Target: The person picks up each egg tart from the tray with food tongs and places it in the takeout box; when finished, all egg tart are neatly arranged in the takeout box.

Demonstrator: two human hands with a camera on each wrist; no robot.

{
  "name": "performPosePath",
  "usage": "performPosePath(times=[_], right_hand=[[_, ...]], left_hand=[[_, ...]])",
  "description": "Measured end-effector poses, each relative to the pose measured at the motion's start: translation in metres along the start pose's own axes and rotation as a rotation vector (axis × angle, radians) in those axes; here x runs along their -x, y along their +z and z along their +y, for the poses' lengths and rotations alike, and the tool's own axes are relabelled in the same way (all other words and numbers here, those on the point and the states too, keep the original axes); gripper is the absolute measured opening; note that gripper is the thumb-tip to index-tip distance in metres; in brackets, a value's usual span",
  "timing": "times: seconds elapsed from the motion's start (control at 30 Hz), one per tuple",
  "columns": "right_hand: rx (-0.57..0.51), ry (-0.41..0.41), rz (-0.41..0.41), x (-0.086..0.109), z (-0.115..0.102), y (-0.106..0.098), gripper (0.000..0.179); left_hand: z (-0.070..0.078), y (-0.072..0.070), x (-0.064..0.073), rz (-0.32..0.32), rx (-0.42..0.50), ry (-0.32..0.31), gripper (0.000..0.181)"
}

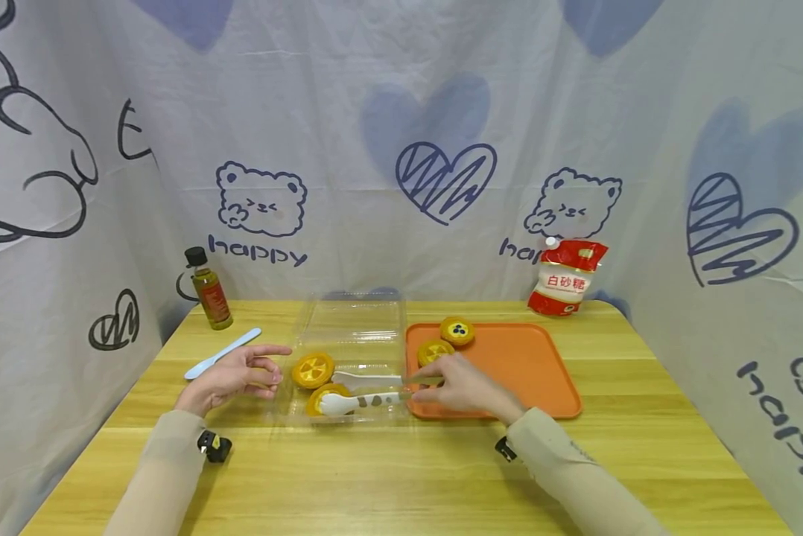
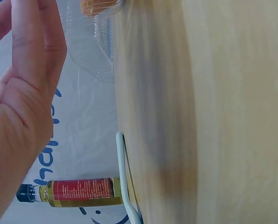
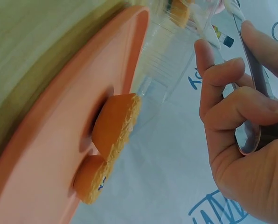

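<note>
My right hand [image 1: 465, 387] grips a pair of tongs [image 1: 378, 400] with white ends and a metal handle [image 3: 253, 58]. Their two arms are spread and reach left into a clear plastic box [image 1: 381, 350], whose lid stands raised at the back. Inside the box are an egg tart [image 1: 313, 368] with a yellow cross-like topping and another tart [image 1: 314, 402], partly covered by the lower tong end. Whether the tongs pinch that tart, I cannot tell. My left hand [image 1: 237, 372] is at the box's left side, fingers loosely bent around nothing.
An orange tray [image 1: 522, 372] on the right bears a tart [image 1: 431, 351] and a blueberry-topped tart [image 1: 457, 330]. A light blue spatula-like knife [image 1: 223, 353] and an oil bottle [image 1: 212, 298] are at left. A red-and-white sugar pouch [image 1: 562, 279] stands at the back right.
</note>
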State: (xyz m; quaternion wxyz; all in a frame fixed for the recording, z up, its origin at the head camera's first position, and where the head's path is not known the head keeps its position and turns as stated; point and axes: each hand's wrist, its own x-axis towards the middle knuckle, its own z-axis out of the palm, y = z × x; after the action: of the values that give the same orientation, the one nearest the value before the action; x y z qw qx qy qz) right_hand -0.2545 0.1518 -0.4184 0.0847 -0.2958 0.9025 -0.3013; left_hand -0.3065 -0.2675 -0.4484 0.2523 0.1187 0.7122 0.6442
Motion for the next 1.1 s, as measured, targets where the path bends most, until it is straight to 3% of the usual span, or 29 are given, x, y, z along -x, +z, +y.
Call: performPosePath(times=[0.73,1.1], right_hand=[[0.003,0.018,-0.053,-0.0051,-0.0009,-0.0061,0.038],[0.019,-0.020,-0.054,-0.0071,-0.0003,-0.0047,0.042]], left_hand=[[-0.0003,0.0011,0.0003,0.006,-0.004,0.002,0.072],[-0.0019,0.0001,-0.0006,0.011,0.000,0.001,0.071]])
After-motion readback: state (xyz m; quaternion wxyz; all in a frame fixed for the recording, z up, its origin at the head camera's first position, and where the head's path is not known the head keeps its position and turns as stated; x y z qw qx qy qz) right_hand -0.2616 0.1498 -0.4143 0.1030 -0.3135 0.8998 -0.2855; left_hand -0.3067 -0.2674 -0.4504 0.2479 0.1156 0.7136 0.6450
